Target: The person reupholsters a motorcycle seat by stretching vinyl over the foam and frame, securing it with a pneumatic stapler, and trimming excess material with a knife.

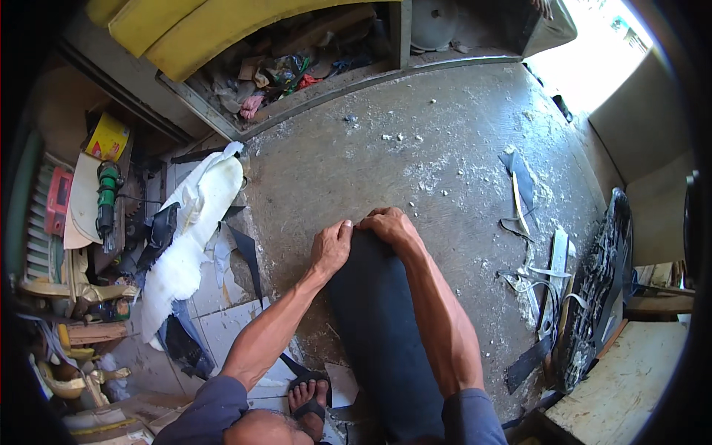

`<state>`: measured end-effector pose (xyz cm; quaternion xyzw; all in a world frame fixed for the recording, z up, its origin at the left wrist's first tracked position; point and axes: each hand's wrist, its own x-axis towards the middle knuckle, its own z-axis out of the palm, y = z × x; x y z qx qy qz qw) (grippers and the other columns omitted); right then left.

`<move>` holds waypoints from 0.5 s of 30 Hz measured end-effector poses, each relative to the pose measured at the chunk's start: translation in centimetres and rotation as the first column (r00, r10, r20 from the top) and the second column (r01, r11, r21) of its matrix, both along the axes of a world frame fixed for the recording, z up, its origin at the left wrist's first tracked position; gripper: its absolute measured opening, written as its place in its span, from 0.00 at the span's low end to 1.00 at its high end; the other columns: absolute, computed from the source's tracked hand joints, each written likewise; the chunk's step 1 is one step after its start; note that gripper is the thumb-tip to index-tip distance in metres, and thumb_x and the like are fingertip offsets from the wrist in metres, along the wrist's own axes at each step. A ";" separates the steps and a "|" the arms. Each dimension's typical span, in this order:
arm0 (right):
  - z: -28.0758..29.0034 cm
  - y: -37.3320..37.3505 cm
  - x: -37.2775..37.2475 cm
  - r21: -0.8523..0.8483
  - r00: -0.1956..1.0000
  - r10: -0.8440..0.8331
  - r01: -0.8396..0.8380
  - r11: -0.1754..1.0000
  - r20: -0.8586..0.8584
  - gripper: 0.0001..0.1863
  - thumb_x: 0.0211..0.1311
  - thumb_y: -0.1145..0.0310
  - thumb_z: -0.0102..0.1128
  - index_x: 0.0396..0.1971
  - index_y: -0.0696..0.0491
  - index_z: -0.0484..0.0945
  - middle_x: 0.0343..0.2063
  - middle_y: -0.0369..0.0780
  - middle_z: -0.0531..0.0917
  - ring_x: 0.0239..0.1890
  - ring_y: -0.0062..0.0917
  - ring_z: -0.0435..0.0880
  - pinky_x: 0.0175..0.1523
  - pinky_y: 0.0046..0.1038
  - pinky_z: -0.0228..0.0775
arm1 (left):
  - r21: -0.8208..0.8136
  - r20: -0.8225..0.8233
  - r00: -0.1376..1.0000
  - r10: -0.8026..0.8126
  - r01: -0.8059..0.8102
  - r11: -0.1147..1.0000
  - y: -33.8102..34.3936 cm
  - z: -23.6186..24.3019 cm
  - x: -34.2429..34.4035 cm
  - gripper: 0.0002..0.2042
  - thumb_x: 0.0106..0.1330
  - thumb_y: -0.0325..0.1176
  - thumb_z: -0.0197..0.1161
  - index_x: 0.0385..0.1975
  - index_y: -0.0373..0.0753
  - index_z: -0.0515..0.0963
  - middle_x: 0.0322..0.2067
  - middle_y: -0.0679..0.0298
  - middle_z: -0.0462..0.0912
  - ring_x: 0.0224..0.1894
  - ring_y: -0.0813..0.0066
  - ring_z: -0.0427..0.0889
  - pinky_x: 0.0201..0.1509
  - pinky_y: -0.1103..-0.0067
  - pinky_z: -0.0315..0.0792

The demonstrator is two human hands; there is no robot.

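Observation:
A long, smooth, dark blue-black padded piece [374,326] stretches from near my body out over the littered surface. It looks like an upholstered cushion or panel; its underside is hidden. Both hands meet at its far end. My left hand [331,248] is closed at the far left corner, thumb pressed to the curled fingers. My right hand [391,225] is closed over the far edge, its fingers bent down on the material. The fingertips of both are partly hidden. My right forearm crosses above the dark piece, while the left one runs alongside it.
At the left lie a torn white foam piece [182,259], a green power tool [108,200] and wooden scraps. White crumbs are strewn across the grey surface [319,163]. Dark strips and scissors [549,319] lie at the right beside a frayed black panel [597,297]. Shelves [404,37] hold rubbish.

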<state>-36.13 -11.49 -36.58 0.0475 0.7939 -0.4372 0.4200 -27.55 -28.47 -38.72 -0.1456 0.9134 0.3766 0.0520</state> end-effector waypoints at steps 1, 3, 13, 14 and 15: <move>0.0 -0.1 0.0 0.002 1.000 0.010 -0.010 1.000 0.004 0.26 0.59 0.44 0.68 0.53 0.41 0.90 0.52 0.41 0.90 0.57 0.36 0.88 0.63 0.38 0.76 | 0.001 0.014 1.000 0.004 -0.004 1.000 0.0 0.0 0.1 0.21 0.80 0.48 0.50 0.43 0.36 0.82 0.34 0.44 0.86 0.39 0.36 0.85 0.41 0.57 0.76; -0.7 0.3 0.0 -0.044 0.999 -0.027 0.026 0.999 -0.017 0.26 0.61 0.44 0.66 0.54 0.41 0.89 0.53 0.42 0.90 0.58 0.37 0.87 0.64 0.38 0.75 | 0.029 -0.075 0.997 0.003 -0.001 1.000 0.2 0.2 0.2 0.20 0.80 0.47 0.52 0.43 0.36 0.82 0.34 0.46 0.87 0.38 0.40 0.86 0.41 0.59 0.77; -1.3 0.8 2.8 -0.059 0.949 -0.223 0.215 0.975 -0.224 0.34 0.69 0.42 0.59 0.66 0.51 0.79 0.58 0.49 0.86 0.63 0.41 0.84 0.67 0.38 0.72 | 0.694 0.260 0.948 -0.186 -0.049 0.719 -2.2 -0.5 -1.9 0.13 0.80 0.42 0.59 0.44 0.38 0.82 0.35 0.67 0.87 0.31 0.83 0.84 0.38 0.82 0.79; -1.3 0.8 2.8 -0.075 0.932 -0.262 0.251 0.965 -0.250 0.35 0.69 0.42 0.59 0.66 0.52 0.78 0.58 0.50 0.86 0.63 0.41 0.84 0.67 0.38 0.72 | 0.711 0.283 0.940 -0.191 -0.072 0.700 -2.3 -0.4 -2.1 0.14 0.80 0.43 0.59 0.44 0.38 0.83 0.36 0.66 0.87 0.33 0.82 0.85 0.39 0.81 0.79; -2.1 1.2 2.7 -0.169 0.900 -0.363 0.330 0.929 -0.242 0.34 0.70 0.43 0.60 0.66 0.54 0.78 0.57 0.51 0.86 0.62 0.40 0.84 0.67 0.38 0.72 | 0.731 0.304 0.931 -0.204 -0.090 0.677 -2.0 -0.3 -2.3 0.15 0.80 0.44 0.59 0.44 0.37 0.83 0.36 0.65 0.88 0.34 0.81 0.85 0.40 0.81 0.79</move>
